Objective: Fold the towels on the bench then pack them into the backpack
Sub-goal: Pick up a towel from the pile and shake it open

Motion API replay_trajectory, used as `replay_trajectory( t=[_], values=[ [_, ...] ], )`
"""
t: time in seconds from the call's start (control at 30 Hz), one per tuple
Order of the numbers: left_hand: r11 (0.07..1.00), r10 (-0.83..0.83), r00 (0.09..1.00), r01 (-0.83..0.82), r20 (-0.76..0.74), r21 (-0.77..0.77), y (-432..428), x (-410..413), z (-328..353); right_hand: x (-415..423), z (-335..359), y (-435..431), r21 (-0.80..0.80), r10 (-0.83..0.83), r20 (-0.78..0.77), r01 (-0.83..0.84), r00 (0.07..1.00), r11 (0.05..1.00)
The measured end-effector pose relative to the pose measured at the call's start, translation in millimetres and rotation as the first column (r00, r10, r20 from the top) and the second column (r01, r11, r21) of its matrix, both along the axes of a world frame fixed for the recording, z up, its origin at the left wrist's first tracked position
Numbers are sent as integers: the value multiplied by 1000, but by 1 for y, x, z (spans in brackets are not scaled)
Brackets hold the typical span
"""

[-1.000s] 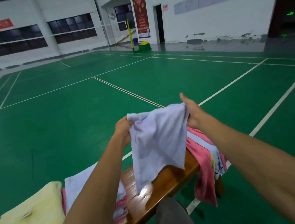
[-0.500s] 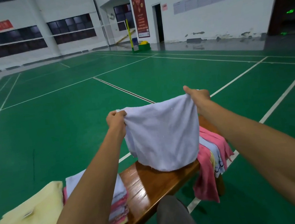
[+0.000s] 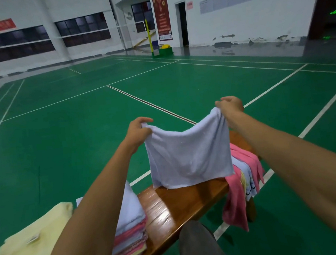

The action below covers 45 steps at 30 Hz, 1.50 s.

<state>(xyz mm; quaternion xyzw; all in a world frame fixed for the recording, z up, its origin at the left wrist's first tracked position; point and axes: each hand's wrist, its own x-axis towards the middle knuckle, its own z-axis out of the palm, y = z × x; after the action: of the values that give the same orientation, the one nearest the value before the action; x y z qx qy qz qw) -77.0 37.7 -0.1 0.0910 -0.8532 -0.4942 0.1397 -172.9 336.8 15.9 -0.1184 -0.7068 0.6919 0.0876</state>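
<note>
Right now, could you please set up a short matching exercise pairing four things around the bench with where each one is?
Things:
1. white towel
2. pink towel
3. folded stack
4. pale yellow cloth

Places:
A. far left, beside the stack
B. draped over the right end of the bench
C. held up between left hand and right hand
D. on the bench, under the left forearm

Pairs: 1-C, 2-B, 3-D, 4-A

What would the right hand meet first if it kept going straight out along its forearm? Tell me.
Probably nothing near: beyond the right hand, which pinches the white towel, only green court floor shows, well below it. Depth is unclear.
</note>
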Motion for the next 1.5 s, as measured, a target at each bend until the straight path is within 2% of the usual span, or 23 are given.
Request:
replay_trajectory(
  t=[0.1,0.23,0.33,0.4,0.47,0.53,0.57,0.63,0.7,0.73,0.87,0.93,0.97,1.03,1.13,1.2,1.27,1.3,1.37,1.4,1.47,1.5],
  values=[
    [919,-97,984,147,150,-365,-2,-2,0,-1,1,-2,154,29,30,-33,999,988],
    [815,-94,965,215,244,-538,-3,-6,2,-5,6,-2,139,58,98,-72,993,988],
    [650,-83,939,305,334,-696,-8,-8,0,-11,10,5,180,85,134,-108,987,978],
    [595,-37,955,259,296,-761,-11,-9,-1,-12,14,10,240,129,131,-157,983,958],
    [562,27,987,117,159,-819,-15,-12,-2,-10,17,16,341,225,118,-252,967,906],
    [549,77,997,-48,-6,-835,-20,-13,-2,-6,17,21,450,357,123,-373,926,811],
    [545,100,993,-107,-62,-832,-20,-13,1,-3,19,22,536,400,148,-413,904,736],
    [531,144,984,-166,-104,-831,-19,-9,6,1,21,20,768,410,193,-397,891,502],
    [496,182,978,-179,-100,-850,-14,-7,11,6,23,16,928,339,170,-266,925,259],
    [468,196,976,-182,-99,-865,-13,-5,12,6,22,13,968,323,137,-196,937,158],
    [343,245,965,-174,-90,-923,-9,1,18,15,23,7,994,331,2,35,944,-107],
    [284,268,960,-156,-78,-946,-8,5,21,16,21,6,977,346,9,64,938,-201],
    [275,263,961,-154,-80,-949,-10,6,22,15,20,6,975,348,18,60,937,-212],
    [291,239,967,-156,-86,-944,-14,6,22,14,18,7,977,349,27,50,937,-208],
    [324,219,972,-149,-80,-934,-16,6,20,9,15,11,992,332,9,33,943,-120],
    [352,219,972,-159,-84,-922,-14,5,19,6,12,12,999,316,-29,38,948,-23],
    [390,250,963,-196,-101,-900,-15,3,16,3,8,12,992,297,-68,33,952,123],
    [439,279,953,-237,-119,-866,-18,1,13,1,4,12,977,288,-86,24,954,213],
    [622,352,923,-353,-153,-699,-24,-6,7,-4,-3,12,907,237,-127,16,963,420],
    [734,390,909,-402,-145,-548,-26,-10,6,-6,-4,11,856,201,-134,11,970,517],
    [886,434,897,-442,-87,-141,-28,-19,1,-12,-6,8,738,154,-100,-30,983,674],
    [900,435,898,-432,-63,56,-28,-24,-1,-13,-7,6,675,150,-80,-57,986,735]
  ],
)
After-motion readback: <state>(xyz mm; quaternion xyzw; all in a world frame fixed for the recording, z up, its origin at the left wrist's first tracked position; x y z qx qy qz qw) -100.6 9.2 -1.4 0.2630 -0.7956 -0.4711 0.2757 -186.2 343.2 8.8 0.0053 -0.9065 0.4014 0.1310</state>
